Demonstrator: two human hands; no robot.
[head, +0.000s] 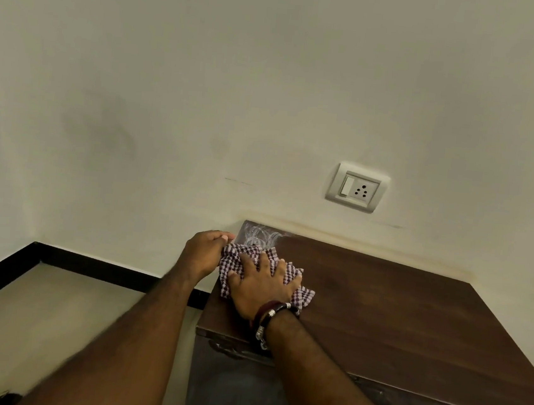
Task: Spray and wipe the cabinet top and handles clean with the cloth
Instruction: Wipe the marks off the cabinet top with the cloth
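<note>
Right hand, fingers spread, presses the checked cloth flat on the cabinet top; left hand grips the cloth's left edge.

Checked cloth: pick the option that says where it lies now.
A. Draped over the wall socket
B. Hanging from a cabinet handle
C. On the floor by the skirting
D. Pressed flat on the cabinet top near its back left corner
D: the right hand spreads flat over the checked cloth on the cabinet top, just before whitish smears at the back left corner.
</note>
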